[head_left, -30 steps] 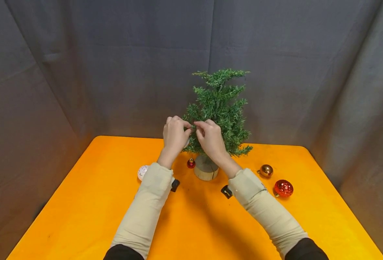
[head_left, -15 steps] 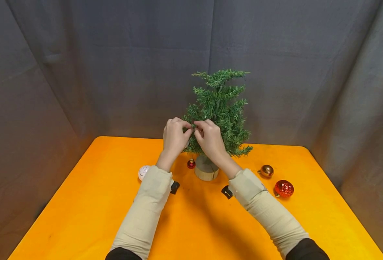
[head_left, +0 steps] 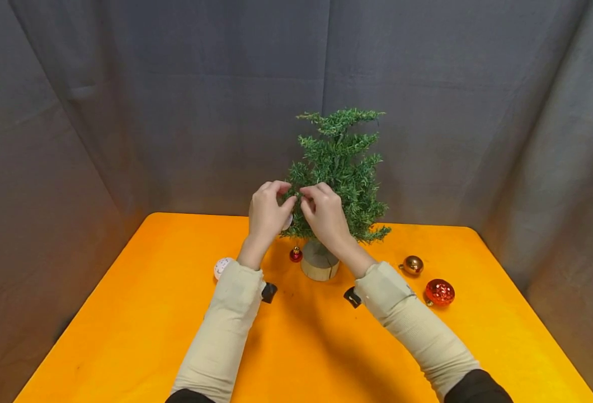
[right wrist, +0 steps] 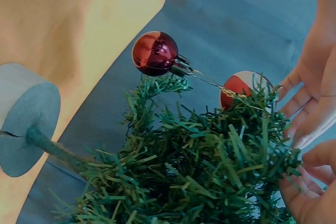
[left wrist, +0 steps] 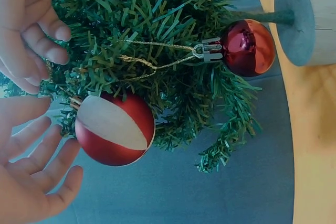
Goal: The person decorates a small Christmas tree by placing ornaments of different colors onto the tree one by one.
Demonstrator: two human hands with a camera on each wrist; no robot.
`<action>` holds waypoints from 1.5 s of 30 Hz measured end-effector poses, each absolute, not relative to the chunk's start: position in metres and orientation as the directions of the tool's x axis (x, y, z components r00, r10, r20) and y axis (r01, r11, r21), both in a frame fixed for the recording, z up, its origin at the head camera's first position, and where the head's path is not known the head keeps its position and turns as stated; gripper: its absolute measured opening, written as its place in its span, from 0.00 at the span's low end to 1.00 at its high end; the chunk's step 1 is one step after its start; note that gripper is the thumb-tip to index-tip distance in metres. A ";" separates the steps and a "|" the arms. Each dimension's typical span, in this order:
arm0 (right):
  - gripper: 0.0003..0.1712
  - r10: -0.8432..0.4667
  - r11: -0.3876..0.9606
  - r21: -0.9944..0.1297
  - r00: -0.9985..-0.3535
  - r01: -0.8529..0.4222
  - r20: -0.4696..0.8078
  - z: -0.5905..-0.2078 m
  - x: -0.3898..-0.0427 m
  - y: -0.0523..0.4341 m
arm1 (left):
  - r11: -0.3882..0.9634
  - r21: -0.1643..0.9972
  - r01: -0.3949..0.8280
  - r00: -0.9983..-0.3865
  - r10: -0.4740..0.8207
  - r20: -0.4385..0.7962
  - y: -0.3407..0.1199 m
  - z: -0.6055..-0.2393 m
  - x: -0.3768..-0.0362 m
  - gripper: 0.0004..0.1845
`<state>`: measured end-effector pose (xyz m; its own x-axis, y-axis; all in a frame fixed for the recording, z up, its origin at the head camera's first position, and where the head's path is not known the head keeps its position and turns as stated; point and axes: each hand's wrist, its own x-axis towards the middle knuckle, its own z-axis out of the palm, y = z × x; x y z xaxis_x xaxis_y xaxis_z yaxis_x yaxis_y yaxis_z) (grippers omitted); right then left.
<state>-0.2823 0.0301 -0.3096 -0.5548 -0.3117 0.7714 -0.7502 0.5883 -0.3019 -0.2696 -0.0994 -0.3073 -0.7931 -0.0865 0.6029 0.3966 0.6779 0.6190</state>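
Observation:
Before me stands a small artificial Christmas tree [head_left: 347, 162] on a round wooden base [head_left: 319, 268]. My left hand [head_left: 266, 215] is at its left side, thumb and fingers parted. Right by those fingers, a red and white Christmas ball [left wrist: 115, 129] hangs from a branch on a gold cord, as the left wrist view shows. My right hand [head_left: 325, 215] pinches a branch tip [right wrist: 291, 163] between bent fingers and thumb; the exact contact is partly hidden. Lower on the tree, a small shiny red ball [left wrist: 247, 48] hangs on a gold loop.
On the orange table [head_left: 165, 313], a white speckled ball [head_left: 222, 267] lies left, partly behind the left sleeve. At the right lie a copper-coloured ball [head_left: 413, 265] and a larger red glitter ball [head_left: 439, 293]. A grey curtain [head_left: 226, 112] encloses the back and sides.
My left thumb and fingers, pinched together at the branch tip before, have spread and drawn slightly left. The right hand has stayed nearly in place.

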 end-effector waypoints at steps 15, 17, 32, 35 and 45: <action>0.08 -0.324 0.528 -0.257 -0.472 -0.809 0.820 -0.296 -0.276 0.032 | 0.639 0.610 0.469 -0.750 -0.077 0.657 -0.106 -0.310 -0.258 0.07; 0.08 -0.321 0.526 -0.246 -0.459 -0.814 0.828 -0.293 -0.277 0.033 | 0.624 0.617 0.480 -0.743 -0.085 0.664 -0.108 -0.312 -0.257 0.07; 0.08 -0.261 0.500 -0.213 -0.381 -0.839 0.887 -0.270 -0.275 0.042 | 0.586 0.640 0.497 -0.726 -0.122 0.676 -0.115 -0.326 -0.243 0.06; 0.08 -0.246 0.496 -0.205 -0.363 -0.844 0.899 -0.265 -0.275 0.044 | 0.583 0.652 0.485 -0.733 -0.136 0.667 -0.117 -0.329 -0.241 0.06; 0.08 -0.212 0.498 -0.183 -0.324 -0.847 0.922 -0.251 -0.280 0.047 | 0.581 0.677 0.453 -0.747 -0.167 0.643 -0.124 -0.339 -0.232 0.06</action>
